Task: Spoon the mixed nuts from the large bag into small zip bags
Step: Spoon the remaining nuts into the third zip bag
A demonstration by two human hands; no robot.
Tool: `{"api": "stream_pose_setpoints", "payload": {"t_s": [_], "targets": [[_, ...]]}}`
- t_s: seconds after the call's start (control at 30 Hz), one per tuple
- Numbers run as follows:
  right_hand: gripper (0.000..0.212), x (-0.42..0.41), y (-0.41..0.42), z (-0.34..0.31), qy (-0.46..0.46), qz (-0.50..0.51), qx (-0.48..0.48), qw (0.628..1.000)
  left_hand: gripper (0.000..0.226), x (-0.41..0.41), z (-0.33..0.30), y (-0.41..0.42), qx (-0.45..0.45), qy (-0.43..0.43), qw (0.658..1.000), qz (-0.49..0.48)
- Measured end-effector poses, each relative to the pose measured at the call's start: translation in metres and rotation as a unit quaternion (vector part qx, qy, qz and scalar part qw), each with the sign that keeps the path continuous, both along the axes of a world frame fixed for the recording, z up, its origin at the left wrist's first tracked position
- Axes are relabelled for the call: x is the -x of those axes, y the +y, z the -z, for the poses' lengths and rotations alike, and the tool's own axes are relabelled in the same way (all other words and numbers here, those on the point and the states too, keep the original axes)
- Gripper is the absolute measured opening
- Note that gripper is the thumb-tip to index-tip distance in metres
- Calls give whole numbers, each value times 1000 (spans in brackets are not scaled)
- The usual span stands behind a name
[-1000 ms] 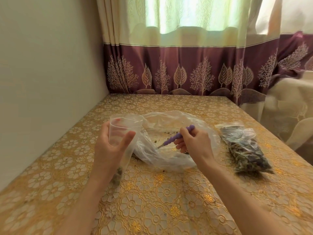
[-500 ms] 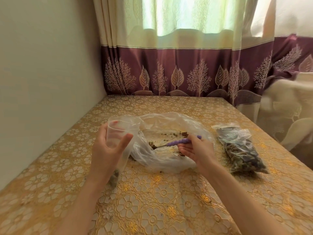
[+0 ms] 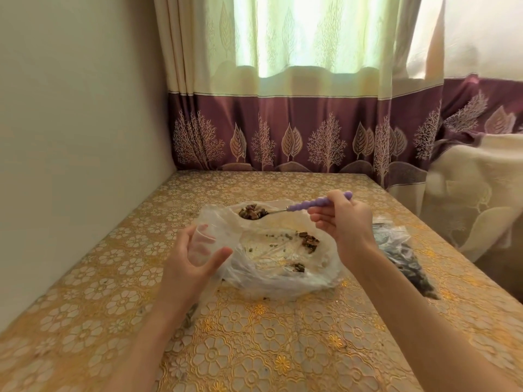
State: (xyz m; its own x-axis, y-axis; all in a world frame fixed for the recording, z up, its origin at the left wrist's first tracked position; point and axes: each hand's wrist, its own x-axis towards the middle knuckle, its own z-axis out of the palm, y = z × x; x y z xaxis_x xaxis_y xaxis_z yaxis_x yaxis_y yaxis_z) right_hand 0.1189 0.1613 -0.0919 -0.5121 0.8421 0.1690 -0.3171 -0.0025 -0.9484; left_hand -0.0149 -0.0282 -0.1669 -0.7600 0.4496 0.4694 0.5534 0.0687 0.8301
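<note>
Spoon (image 3: 285,210) is loaded, right hand (image 3: 343,222) pinching its handle. Left hand (image 3: 195,258) grips the small zip bag (image 3: 202,240) open, so keep it level and tip slowly.

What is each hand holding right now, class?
Left hand: grips the small zip bag, mouth open.
Right hand: pinches the loaded purple spoon.

The right hand (image 3: 343,222) grips a purple-handled spoon (image 3: 297,208) heaped with mixed nuts above the large bag (image 3: 283,256). The left hand (image 3: 192,261) holds a small zip bag (image 3: 202,244) open beside it. A filled bag (image 3: 404,258) lies on the surface (image 3: 283,349).
</note>
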Motion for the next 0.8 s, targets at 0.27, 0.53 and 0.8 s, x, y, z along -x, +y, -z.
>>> {"api": "stream_pose_setpoints", "payload": {"t_s": [0.27, 0.53, 0.8], "targets": [[33, 11, -40, -18, 12, -88, -149, 985, 114, -2, -2, -1, -18, -28, 999, -2], [23, 19, -52, -15, 55, -119, -275, 952, 89, 0, -3, -1, -80, -48, 995, -21], [28, 30, -16, 21, 35, 21, -81, 996, 101, -1, -6, -3, -106, -54, 993, -24]]}}
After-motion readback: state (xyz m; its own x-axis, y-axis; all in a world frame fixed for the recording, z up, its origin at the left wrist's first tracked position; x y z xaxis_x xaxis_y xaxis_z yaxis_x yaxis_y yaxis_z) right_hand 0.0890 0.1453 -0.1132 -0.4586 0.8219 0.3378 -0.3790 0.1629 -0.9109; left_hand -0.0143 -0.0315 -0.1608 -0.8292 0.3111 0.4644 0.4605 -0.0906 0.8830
